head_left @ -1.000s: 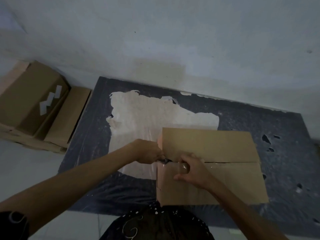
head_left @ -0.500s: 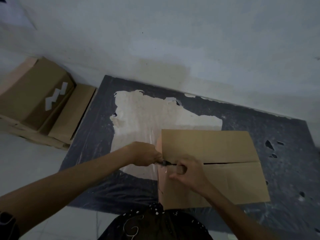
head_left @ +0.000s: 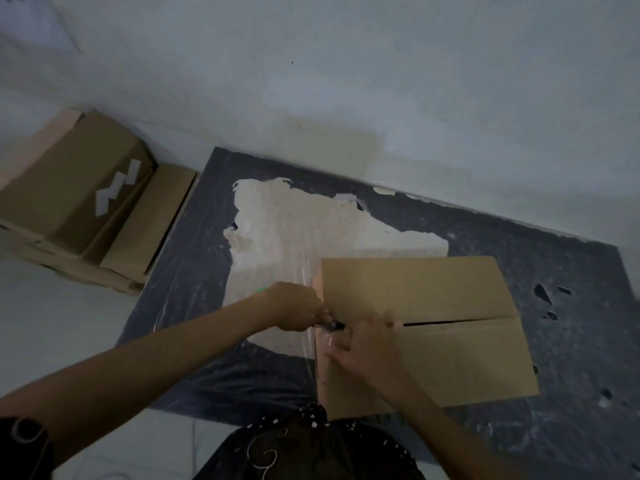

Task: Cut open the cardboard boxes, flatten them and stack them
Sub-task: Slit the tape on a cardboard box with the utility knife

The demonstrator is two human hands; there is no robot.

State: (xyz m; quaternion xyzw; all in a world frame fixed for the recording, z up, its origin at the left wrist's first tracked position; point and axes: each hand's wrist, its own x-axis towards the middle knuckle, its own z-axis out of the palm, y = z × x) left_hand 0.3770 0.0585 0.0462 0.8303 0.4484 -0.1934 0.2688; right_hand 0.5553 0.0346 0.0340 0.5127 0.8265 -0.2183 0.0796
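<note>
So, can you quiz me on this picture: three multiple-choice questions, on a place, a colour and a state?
1. The cardboard pile lies: A) left of the mat B) on the box C) right of the mat.
2. The mat is mostly: A) red B) dark grey C) yellow.
3. The box's top seam is: A) taped over B) stapled C) partly gaping.
1 A: it sits beyond the mat's left edge. 2 B: dark around a pale patch. 3 C: a dark slit shows along it.
</note>
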